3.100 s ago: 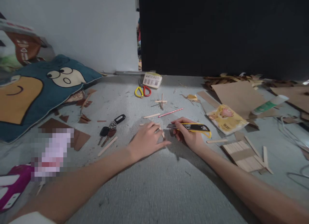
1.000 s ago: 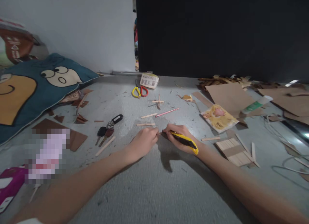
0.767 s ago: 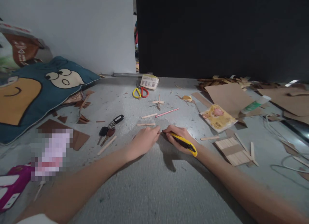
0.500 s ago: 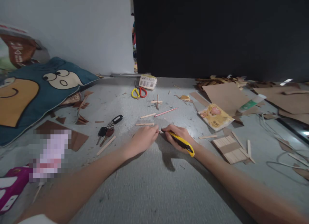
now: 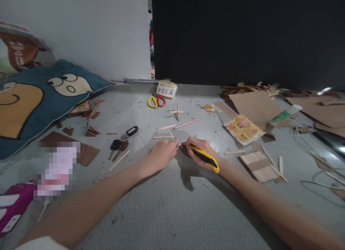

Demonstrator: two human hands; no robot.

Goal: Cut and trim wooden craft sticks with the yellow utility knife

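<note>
My right hand (image 5: 201,151) is closed around a yellow and black utility knife (image 5: 206,158), its tip pointing left toward my other hand. My left hand (image 5: 164,153) is closed in a pinch close to that tip; whatever sits between its fingers is too small and hidden to make out. Just beyond the left hand lie a wooden craft stick (image 5: 163,137) and a second craft stick (image 5: 167,127). A pink striped pencil (image 5: 187,123) rests beside them. Farther back is a small cross-shaped piece made of sticks (image 5: 177,112).
Scissors (image 5: 156,101) and a small packet (image 5: 166,89) lie at the back. Keys (image 5: 121,145) are on the left, near a blue cushion (image 5: 61,95). To the right are a yellow packet (image 5: 244,129), bundled craft sticks (image 5: 257,166), a glue stick (image 5: 285,114), cardboard (image 5: 254,108) and a cable (image 5: 309,183).
The whole view has shifted slightly. Both hands stay close together, with the knife still in the right hand and its tip near the left fingertips.
</note>
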